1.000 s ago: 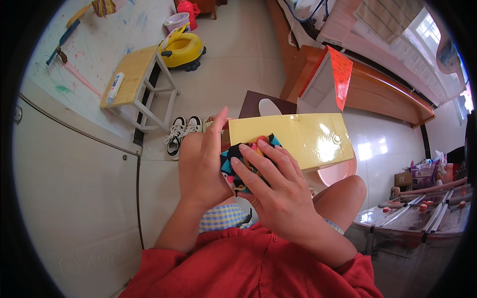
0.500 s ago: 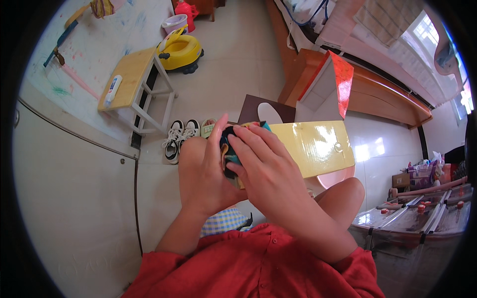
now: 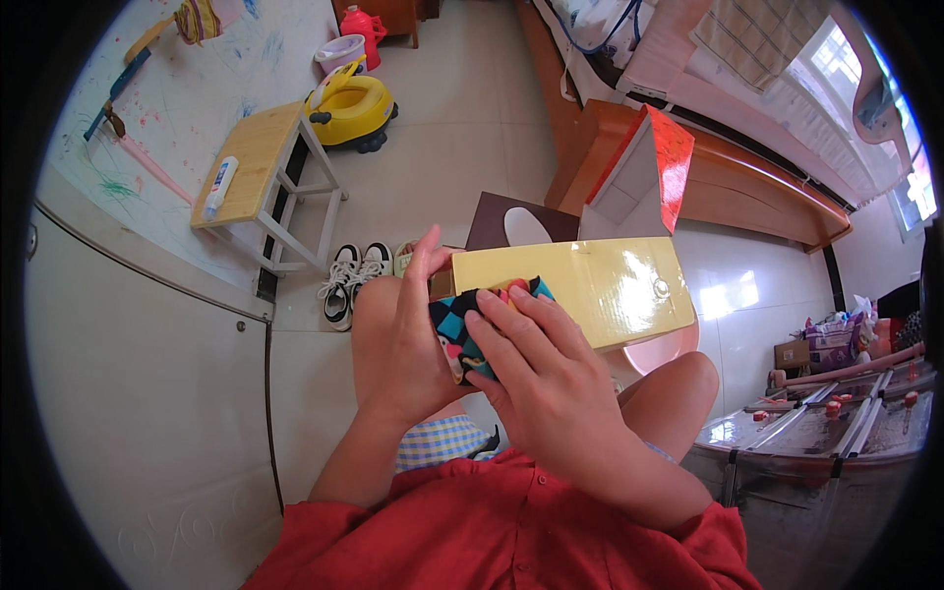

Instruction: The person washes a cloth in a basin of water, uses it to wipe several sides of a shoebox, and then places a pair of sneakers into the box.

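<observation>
- I see a folded cloth (image 3: 474, 329), patterned in teal and black diamonds with red and pink patches, pressed between both hands at frame centre.
- My left hand (image 3: 398, 344) cups it from nine o'clock, fingers upright.
- My right hand (image 3: 551, 379) lies flat over it, clamping it against the left palm.
- A glossy yellow box (image 3: 590, 290) touches the cloth at two o'clock.
- Black-and-white sneakers (image 3: 352, 280) sit on the floor at ten o'clock.

Patterned cloth (image 3: 470, 324) mostly hidden, prob. sock
</observation>
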Motion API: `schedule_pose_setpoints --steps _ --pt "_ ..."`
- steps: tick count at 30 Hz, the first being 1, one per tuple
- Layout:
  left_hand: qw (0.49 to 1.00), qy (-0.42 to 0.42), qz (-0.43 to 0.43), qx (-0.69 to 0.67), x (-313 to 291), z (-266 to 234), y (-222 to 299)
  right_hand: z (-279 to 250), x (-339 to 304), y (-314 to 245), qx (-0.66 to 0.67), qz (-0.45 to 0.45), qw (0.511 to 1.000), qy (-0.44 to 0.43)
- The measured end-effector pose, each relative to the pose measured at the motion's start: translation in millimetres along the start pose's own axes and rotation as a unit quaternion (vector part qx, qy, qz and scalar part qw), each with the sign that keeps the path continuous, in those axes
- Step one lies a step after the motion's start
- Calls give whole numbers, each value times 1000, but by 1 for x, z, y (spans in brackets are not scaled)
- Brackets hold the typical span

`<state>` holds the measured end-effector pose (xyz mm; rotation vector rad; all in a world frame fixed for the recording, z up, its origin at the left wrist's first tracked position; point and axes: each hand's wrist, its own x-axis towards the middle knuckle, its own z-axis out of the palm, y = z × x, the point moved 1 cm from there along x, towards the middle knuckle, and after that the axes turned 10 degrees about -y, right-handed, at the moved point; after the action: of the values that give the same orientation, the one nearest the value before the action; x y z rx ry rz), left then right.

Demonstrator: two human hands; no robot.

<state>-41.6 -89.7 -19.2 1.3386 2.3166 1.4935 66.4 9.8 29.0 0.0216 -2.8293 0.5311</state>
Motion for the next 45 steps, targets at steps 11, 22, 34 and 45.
schedule_pose_setpoints --steps 11,22,34,45 --pt "999 -27 -43 -17 -2 -1 -4 8 17 9 -1 -4 999 40" --pt "991 -53 -49 -114 -7 2 -13 -4 14 57 -33 91 991 96" --pt "1000 2 -23 14 -5 2 -6 -5 10 21 43 -4 999 1" --pt "1000 -23 -3 7 -1 -1 -6 -10 -6 61 -31 96 992 73"
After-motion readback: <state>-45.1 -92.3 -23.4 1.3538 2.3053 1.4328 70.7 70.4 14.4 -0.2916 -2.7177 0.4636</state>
